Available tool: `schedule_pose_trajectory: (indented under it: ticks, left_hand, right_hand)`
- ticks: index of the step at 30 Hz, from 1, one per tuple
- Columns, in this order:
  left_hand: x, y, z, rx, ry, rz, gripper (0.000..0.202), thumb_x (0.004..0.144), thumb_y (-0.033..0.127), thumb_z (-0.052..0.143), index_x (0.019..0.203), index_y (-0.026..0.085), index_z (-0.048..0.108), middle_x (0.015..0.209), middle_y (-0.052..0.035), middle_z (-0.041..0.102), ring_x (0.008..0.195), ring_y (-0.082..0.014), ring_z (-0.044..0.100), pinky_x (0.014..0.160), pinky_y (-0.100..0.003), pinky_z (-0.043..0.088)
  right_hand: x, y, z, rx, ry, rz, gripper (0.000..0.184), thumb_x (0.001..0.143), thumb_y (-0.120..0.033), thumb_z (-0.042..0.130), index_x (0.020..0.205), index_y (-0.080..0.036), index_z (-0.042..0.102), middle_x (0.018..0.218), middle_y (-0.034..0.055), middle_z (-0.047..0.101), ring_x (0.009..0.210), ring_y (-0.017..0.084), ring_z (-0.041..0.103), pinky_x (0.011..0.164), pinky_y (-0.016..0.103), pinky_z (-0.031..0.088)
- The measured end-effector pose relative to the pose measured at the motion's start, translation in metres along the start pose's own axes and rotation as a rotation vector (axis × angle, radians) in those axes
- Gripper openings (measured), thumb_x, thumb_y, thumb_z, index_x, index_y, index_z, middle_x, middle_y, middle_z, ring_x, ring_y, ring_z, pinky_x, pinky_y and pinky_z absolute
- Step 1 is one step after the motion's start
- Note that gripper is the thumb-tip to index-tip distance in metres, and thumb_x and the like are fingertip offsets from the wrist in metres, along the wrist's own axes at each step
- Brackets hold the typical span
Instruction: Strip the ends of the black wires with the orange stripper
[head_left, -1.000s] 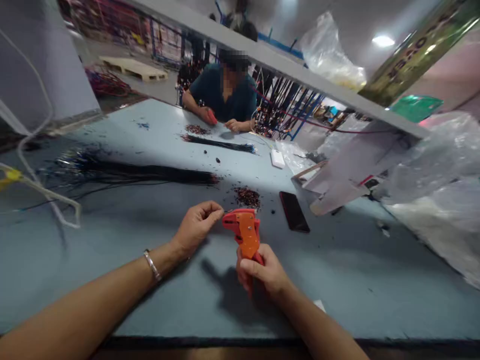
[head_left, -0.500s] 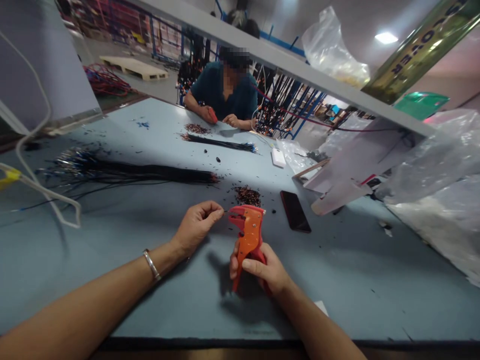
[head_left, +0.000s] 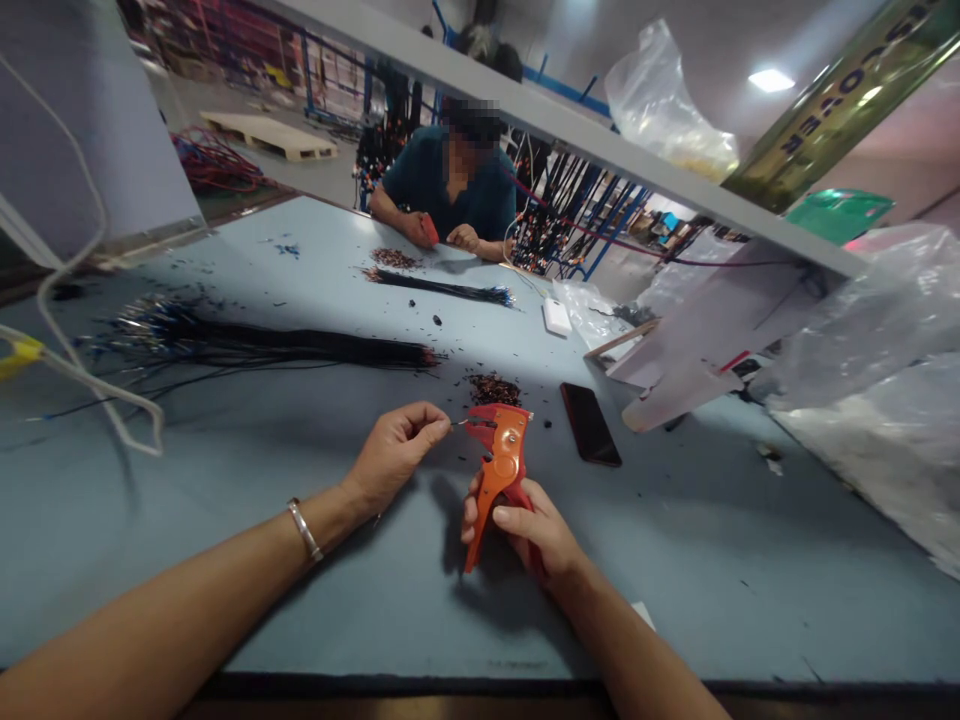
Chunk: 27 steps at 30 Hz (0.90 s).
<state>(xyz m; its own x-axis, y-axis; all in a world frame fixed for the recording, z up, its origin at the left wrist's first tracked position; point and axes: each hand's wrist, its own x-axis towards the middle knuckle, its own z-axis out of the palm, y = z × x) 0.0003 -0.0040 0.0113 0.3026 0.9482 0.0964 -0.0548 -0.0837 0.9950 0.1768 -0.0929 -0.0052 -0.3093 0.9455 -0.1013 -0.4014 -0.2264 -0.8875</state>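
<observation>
My right hand (head_left: 529,528) grips the handles of an orange wire stripper (head_left: 499,463), held upright over the blue-grey table (head_left: 225,500). My left hand (head_left: 394,452) is pinched shut on a short thin wire whose tip sits at the stripper's jaws. A small pile of stripped wire bits (head_left: 493,388) lies just beyond the tool. A long bundle of black wires (head_left: 262,345) stretches across the table to the left.
A black phone (head_left: 589,423) lies right of the tool. A white cord (head_left: 82,390) loops at the far left. Clear plastic bags (head_left: 877,400) and cardboard pieces crowd the right side. Across the table a person works with another wire bundle (head_left: 442,288).
The stripper's handles have spread apart and the tool has tilted, its head shifting slightly right. My left hand keeps its pinch at the jaws.
</observation>
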Motion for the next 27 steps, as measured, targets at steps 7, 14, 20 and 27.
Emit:
schedule_pose_trajectory:
  ticks: [7, 14, 20, 27]
  left_hand:
    - [0.001, -0.0025, 0.0001, 0.005, 0.001, 0.009, 0.022, 0.079, 0.034, 0.059, 0.072, 0.014, 0.058, 0.066, 0.0036, 0.048, 0.064, -0.01, 0.039, 0.061, -0.021, 0.033]
    - [0.0017, -0.0053, -0.0013, 0.016, 0.003, 0.022, 0.021, 0.079, 0.034, 0.059, 0.071, 0.015, 0.058, 0.066, 0.0038, 0.048, 0.064, -0.0106, 0.04, 0.061, -0.021, 0.033]
    - [0.0012, -0.0056, -0.0005, 0.01, 0.008, 0.027, 0.021, 0.079, 0.034, 0.059, 0.072, 0.015, 0.058, 0.065, 0.0032, 0.05, 0.064, -0.011, 0.042, 0.061, -0.022, 0.034]
    - [0.0018, -0.0042, 0.0008, 0.006, 0.035, 0.022, 0.021, 0.077, 0.035, 0.06, 0.07, 0.015, 0.059, 0.063, 0.0031, 0.05, 0.062, -0.0111, 0.042, 0.06, -0.022, 0.034]
  right_hand:
    - [0.0008, -0.0018, 0.0029, -0.016, -0.041, -0.017, 0.034, 0.073, -0.033, 0.074, 0.094, -0.012, 0.059, 0.078, 0.005, 0.063, 0.066, 0.018, 0.063, 0.061, 0.032, 0.053]
    - [-0.0008, 0.0041, 0.0001, -0.077, 0.029, -0.079, 0.029, 0.075, -0.037, 0.072, 0.083, -0.015, 0.055, 0.061, -0.0016, 0.057, 0.047, 0.011, 0.054, 0.041, 0.022, 0.046]
    - [-0.002, 0.0019, 0.003, -0.145, 0.059, -0.079, 0.035, 0.075, -0.042, 0.07, 0.064, -0.015, 0.052, 0.049, -0.0038, 0.05, 0.036, 0.008, 0.047, 0.031, 0.018, 0.039]
    - [-0.0031, -0.0028, 0.0067, -0.177, 0.078, -0.067, 0.04, 0.073, -0.046, 0.071, 0.059, -0.016, 0.049, 0.047, -0.005, 0.046, 0.034, 0.008, 0.045, 0.03, 0.017, 0.034]
